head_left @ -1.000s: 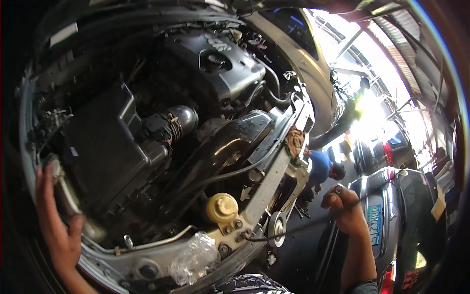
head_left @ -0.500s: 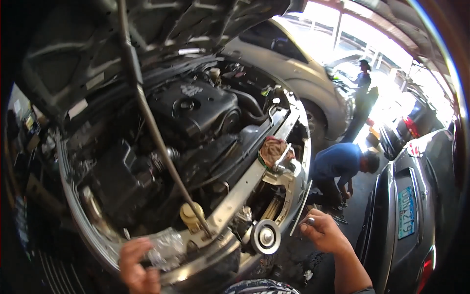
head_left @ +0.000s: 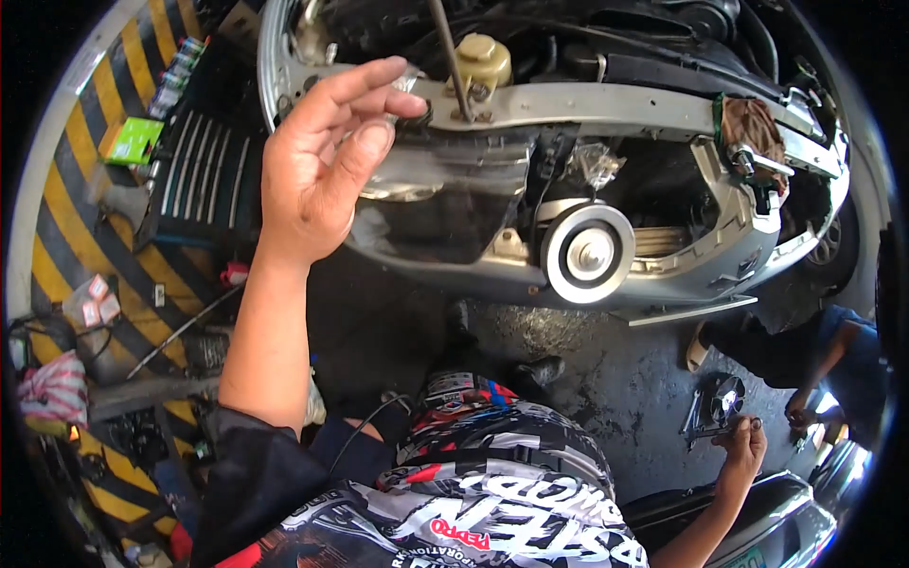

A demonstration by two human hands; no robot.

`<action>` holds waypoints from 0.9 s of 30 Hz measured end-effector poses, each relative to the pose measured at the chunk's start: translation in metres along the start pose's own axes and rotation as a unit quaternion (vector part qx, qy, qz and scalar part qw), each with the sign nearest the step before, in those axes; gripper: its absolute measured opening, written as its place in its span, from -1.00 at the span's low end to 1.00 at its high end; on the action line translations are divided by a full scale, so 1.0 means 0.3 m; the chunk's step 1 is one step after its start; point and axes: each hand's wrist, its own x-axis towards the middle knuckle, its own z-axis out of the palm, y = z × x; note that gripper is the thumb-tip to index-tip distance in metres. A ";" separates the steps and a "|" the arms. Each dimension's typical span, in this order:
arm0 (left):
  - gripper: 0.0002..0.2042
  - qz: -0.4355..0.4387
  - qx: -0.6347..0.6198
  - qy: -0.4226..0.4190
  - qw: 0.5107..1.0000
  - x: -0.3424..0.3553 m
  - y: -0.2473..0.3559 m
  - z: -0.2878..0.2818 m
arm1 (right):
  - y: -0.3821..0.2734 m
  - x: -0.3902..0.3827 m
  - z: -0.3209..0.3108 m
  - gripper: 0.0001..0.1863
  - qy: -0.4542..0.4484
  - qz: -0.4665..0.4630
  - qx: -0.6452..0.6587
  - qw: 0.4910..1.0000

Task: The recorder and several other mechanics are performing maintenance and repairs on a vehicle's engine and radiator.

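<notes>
My left hand [head_left: 327,161] is raised over the car's front, fingers apart and slightly curled, with nothing visibly gripped. Behind its fingertips a piece of clear plastic [head_left: 407,80] partly shows. Close by are the hood prop rod [head_left: 449,52], a yellowish capped reservoir [head_left: 481,64] and the metal front crossmember [head_left: 587,106]. A grooved round pulley [head_left: 589,254] sits at the open front, under a crumpled clear wrapping [head_left: 595,166]. Low on the right, my right hand [head_left: 741,440] is held away from the car with fingers closed; what they hold, if anything, is too small to make out.
A brown rag [head_left: 753,128] lies on the crossmember's right end. At right a person in blue [head_left: 843,355] crouches by a fan-like part [head_left: 725,398] on the floor. Another dark car [head_left: 748,516] stands behind. To the left are a drawered tool cabinet [head_left: 204,175] and a green box [head_left: 131,140].
The view has swung downward and left. My left hand has risen in front of the crossmember, while my right hand is now lower and farther right, away from the car.
</notes>
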 end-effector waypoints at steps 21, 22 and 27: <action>-0.52 -0.172 -0.069 -0.153 0.971 -0.672 0.071 0.162 | -0.354 -0.242 0.841 -0.80 -0.306 -0.239 -0.179 0.904; -0.49 -0.147 -0.082 -0.168 0.971 -0.662 0.087 0.205 | -0.383 -0.255 0.887 -0.82 -0.329 -0.268 -0.143 0.894; -0.74 -0.114 -0.136 -0.228 0.957 -0.643 0.134 0.344 | -0.460 -0.300 0.885 -0.76 -0.333 -0.325 -0.063 0.883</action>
